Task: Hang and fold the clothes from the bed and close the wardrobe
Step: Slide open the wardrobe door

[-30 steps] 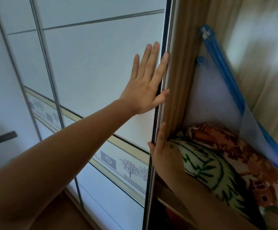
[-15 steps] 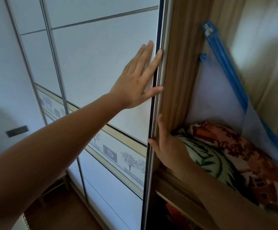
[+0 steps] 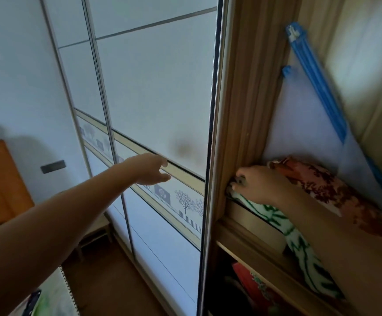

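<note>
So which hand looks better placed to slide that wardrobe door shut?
Left, probably. The left hand is at the door, near its open edge; the right hand is inside the wardrobe, gripping the blanket, in the door's path.

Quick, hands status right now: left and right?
Left hand: open, holding nothing, fingers relaxed by the sliding door.
Right hand: closed, fingers curled over the end of the green-and-white blanket.
</note>
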Tool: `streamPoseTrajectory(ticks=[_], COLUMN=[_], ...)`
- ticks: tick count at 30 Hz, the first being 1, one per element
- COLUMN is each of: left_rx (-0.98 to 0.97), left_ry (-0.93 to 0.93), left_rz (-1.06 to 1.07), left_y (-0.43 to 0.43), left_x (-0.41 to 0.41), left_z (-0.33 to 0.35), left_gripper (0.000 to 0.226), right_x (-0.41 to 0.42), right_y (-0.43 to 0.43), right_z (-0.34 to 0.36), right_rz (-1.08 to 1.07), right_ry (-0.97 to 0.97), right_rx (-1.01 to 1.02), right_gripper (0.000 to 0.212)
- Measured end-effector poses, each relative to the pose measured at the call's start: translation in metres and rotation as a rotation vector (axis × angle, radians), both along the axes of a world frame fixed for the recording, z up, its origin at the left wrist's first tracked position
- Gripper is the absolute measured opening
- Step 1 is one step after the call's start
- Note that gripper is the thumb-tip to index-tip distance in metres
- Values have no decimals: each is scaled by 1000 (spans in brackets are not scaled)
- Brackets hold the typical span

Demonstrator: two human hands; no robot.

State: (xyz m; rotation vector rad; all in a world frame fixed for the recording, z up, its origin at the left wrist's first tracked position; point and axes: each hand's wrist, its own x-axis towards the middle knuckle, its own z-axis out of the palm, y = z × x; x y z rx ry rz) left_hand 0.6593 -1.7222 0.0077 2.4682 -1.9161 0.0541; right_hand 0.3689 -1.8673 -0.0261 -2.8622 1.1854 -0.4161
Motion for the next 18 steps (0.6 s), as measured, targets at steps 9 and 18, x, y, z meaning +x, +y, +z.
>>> streamPoseTrajectory(ticks=[9, 18], left_rx=[214, 326], left_ry=[89, 163], left_rz=[140, 229], left_y=[54, 105], left_x=[16, 54], left_z=[-90, -157], left_gripper=[61, 61], right_x=[3, 72], right_y=[46, 103], right_z=[-58, -96], right_rz=[-15, 141], right_ry=[241, 506], right_rx=[236, 511], right_gripper=[39, 57])
